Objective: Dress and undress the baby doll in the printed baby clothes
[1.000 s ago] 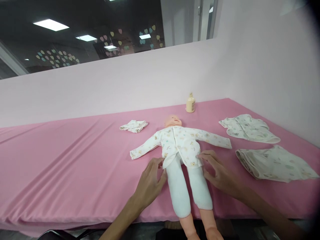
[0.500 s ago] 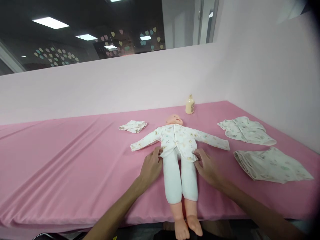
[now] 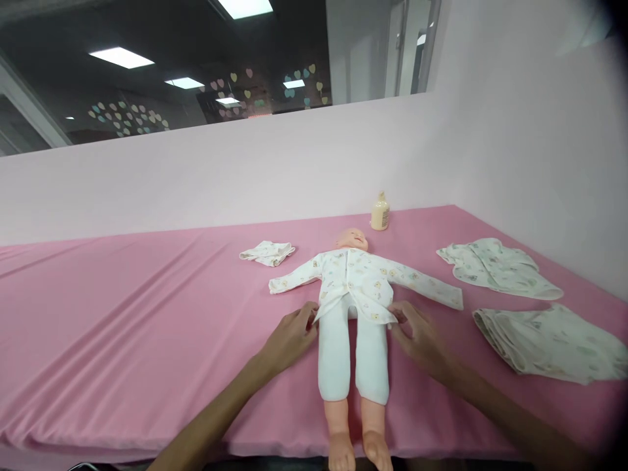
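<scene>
A baby doll (image 3: 351, 307) lies face up on the pink table (image 3: 127, 314), head toward the wall, feet past the front edge. It wears a white printed shirt (image 3: 358, 281) with sleeves spread wide and plain white trousers (image 3: 353, 353). My left hand (image 3: 289, 337) pinches the shirt's hem at the doll's left hip side. My right hand (image 3: 417, 337) pinches the hem on the other side. Both hands have fingers curled on the cloth.
A small folded cloth (image 3: 267, 252) lies left of the doll's head. A cream bottle (image 3: 380, 212) stands by the back wall. Two printed garments lie at the right: one spread (image 3: 498, 268), one folded (image 3: 549, 343). A pink wall borders the back and right.
The doll has slid farther onto the table, away from me, and its legs now lie straighter. Both hands stayed at the shirt's hem by the hips.
</scene>
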The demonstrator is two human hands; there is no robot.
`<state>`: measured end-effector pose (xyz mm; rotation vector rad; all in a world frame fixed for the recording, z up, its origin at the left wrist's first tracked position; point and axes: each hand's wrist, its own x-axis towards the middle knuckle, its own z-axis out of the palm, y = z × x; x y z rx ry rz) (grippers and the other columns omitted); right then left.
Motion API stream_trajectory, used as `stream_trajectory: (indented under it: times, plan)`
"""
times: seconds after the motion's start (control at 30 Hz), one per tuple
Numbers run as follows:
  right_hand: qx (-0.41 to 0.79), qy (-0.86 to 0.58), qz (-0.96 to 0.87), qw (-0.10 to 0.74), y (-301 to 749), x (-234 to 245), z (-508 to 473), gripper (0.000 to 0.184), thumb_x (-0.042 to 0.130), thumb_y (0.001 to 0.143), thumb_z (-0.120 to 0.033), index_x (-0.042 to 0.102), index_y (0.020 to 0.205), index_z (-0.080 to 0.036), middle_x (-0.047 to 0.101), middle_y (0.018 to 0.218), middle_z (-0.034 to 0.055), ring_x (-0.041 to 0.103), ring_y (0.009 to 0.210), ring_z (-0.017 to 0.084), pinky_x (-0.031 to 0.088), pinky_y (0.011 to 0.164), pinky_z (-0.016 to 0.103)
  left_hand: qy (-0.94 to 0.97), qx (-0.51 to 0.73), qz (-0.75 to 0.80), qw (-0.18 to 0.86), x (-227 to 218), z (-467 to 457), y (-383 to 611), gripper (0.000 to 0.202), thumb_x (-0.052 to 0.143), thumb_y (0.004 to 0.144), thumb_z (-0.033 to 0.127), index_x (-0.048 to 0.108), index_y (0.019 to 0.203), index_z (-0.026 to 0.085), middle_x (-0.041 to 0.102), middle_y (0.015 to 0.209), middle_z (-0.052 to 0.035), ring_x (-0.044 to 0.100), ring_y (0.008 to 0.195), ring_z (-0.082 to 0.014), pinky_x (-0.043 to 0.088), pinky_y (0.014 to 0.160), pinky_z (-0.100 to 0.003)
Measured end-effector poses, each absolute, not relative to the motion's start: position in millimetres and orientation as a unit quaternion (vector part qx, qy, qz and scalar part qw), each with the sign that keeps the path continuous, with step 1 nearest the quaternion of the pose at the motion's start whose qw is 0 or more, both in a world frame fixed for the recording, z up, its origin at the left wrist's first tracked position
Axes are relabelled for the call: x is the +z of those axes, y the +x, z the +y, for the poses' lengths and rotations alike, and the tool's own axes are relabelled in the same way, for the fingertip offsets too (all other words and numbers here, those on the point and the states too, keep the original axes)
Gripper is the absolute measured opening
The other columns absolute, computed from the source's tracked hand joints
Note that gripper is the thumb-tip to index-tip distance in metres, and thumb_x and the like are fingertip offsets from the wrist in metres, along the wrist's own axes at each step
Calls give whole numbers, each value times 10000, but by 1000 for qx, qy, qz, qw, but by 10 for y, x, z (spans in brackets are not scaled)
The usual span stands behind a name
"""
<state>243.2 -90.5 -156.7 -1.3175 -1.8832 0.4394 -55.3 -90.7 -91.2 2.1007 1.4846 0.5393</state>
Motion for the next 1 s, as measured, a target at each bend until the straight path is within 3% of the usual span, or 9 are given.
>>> stream_trajectory:
  times: [0.07,0.13,0.23,0.43,0.57,0.67,0.77,0.9,1.0]
  plan:
    - [176,-492,-755,396,2447,-1585,-948,207,462,924,-273,512,1123,-248,608,1022,56,604,942,233,512,864,440,779,185,510,313,-783,-760,-709,222,479,876,356,557,1068,275,646,918,-29,577,813,-201,448,746,-329]
    - [182,-474,-762,402,2455,-1595,-983,238,467,936,-288,495,1170,-254,589,1070,75,594,983,241,517,889,448,765,222,522,304,-692,-473,-901,279,461,899,385,562,1121,250,654,1068,-45,601,958,-192,460,859,-308]
    - [186,-470,-756,417,2458,-1620,-1002,236,471,944,-300,496,1174,-253,578,1106,93,594,1000,252,532,891,451,675,248,682,135,-705,122,-1161,343,384,928,385,508,1214,244,634,1155,-35,600,1022,-161,469,830,-248]
    - [175,-481,-756,407,2437,-1651,-1003,240,442,952,-291,501,1179,-241,590,1106,91,608,1007,248,555,876,462,581,207,786,34,-1069,1022,-1316,300,465,846,209,553,1094,64,556,1221,-242,521,1160,-341,416,921,-401]
    - [160,-489,-756,404,2405,-1602,-1016,207,426,953,-261,512,1140,-243,597,1097,97,606,983,244,558,839,452,558,227,798,-9,-1211,1195,-1288,318,378,886,169,548,1104,12,481,1268,-310,430,1245,-415,370,974,-473]
    - [134,-495,-759,401,2399,-1586,-994,189,415,946,-227,523,1101,-237,602,1075,87,604,956,233,549,820,436,545,256,798,-16,-1151,1189,-1314,293,352,894,155,546,1072,25,469,1269,-294,446,1217,-402,378,959,-477]
    - [106,-503,-751,415,2419,-1591,-959,184,434,925,-221,532,1080,-232,606,1073,83,606,961,237,539,829,431,540,301,786,-6,-892,1073,-1409,296,393,926,278,511,1080,54,530,1163,-214,519,1068,-313,425,875,-414]
    - [107,-511,-733,436,2456,-1597,-943,188,452,927,-271,545,1086,-235,608,1088,82,604,998,251,530,858,444,542,384,747,2,-246,731,-1572,393,402,948,458,476,1022,80,541,925,-73,485,881,-177,431,815,-332]
    - [126,-506,-705,480,2430,-1534,-978,198,441,950,-342,553,1071,-232,609,1089,82,600,1019,264,521,881,462,544,454,705,15,333,317,-1628,391,352,976,471,452,990,93,511,859,-22,452,806,-106,451,759,-266]
